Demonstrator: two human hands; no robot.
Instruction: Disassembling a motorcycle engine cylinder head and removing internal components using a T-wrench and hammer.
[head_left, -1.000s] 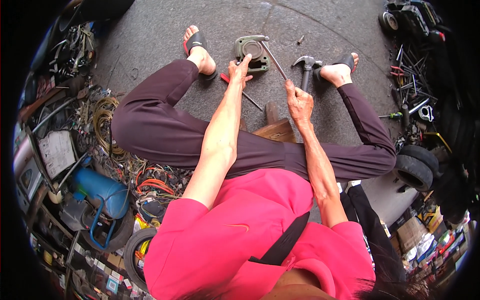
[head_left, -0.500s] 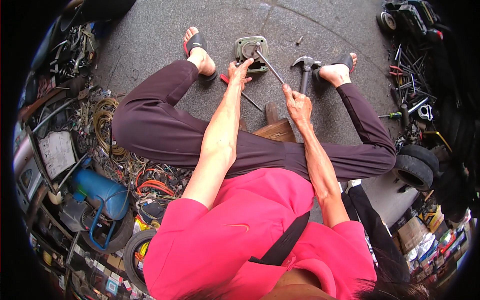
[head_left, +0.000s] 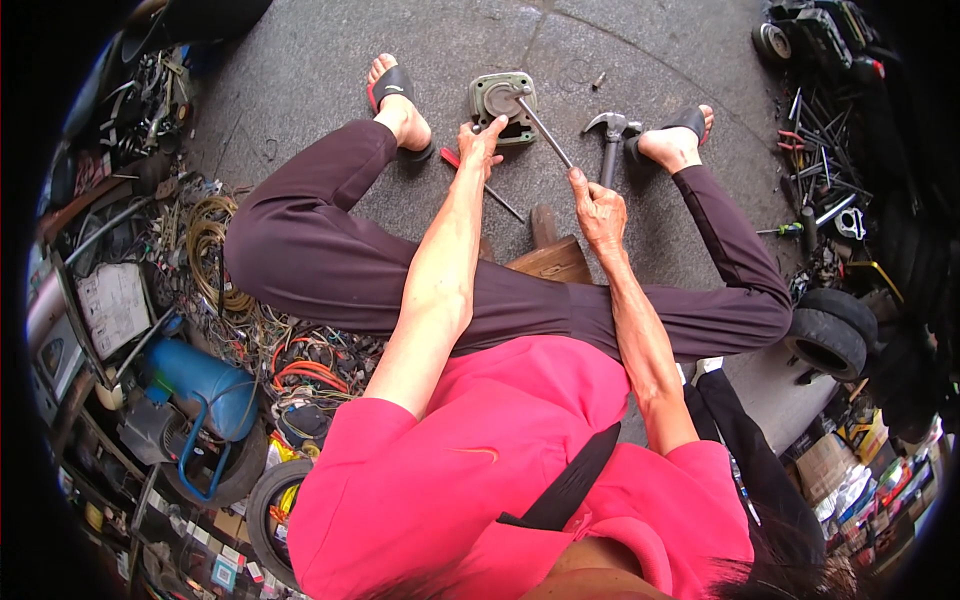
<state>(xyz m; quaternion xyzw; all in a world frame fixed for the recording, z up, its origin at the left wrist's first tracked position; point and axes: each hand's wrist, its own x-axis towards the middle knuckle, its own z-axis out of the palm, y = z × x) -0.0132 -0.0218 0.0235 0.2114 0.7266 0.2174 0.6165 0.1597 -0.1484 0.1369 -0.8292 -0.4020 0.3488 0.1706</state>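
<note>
A squarish, grey-green metal engine part (head_left: 504, 84) with a round recess in its middle lies on the ground between my feet. My left hand (head_left: 479, 143) is closed at its near left edge, the thumb resting on the part. In my right hand (head_left: 602, 214) I grip a long metal rod (head_left: 549, 137) with a short crosswise head. That head is over the right side of the round recess; whether it touches cannot be made out. A screwdriver (head_left: 449, 157) with a red handle lies by my left wrist, its shaft passing partly under it.
A claw hammer (head_left: 611, 140) lies beside my right foot. A wooden block (head_left: 556, 262) sits between my legs. On the left are heaped wires (head_left: 300, 365) and a blue tank (head_left: 205, 385). Scattered tools (head_left: 825, 165) and stacked tyres (head_left: 832, 335) line the right.
The rod's head has shifted slightly to the right over the engine part, and my right hand has moved a little with it. My left hand stays in place.
</note>
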